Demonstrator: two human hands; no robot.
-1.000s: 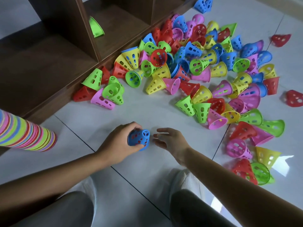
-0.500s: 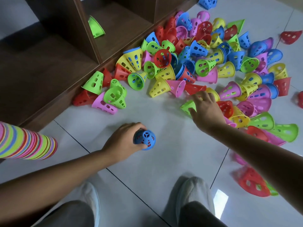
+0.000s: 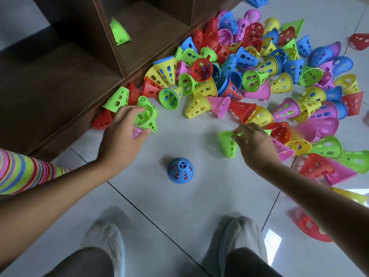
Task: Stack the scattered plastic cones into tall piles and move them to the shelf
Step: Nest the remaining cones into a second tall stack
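A blue cone [image 3: 180, 170] with a red one showing through its holes stands upright on the white floor between my hands. My left hand [image 3: 121, 136] curls round a cluster of green cones [image 3: 146, 116] with a pink cone beneath them, near the shelf's base. My right hand [image 3: 254, 143] pinches a green cone [image 3: 227, 143] lying on its side at the near edge of the big heap of coloured cones [image 3: 259, 76]. A tall striped stack of cones [image 3: 22, 170] lies at the left edge.
The dark wooden shelf [image 3: 60, 76] fills the upper left, with one green cone [image 3: 118, 33] in a compartment. Loose cones spread across the floor to the right edge. My two feet [image 3: 239, 238] stand at the bottom on white tiles.
My left hand let go of the blue cone, which now stands alone, and reached left to the green cones by the shelf. My right hand took hold of a green cone.
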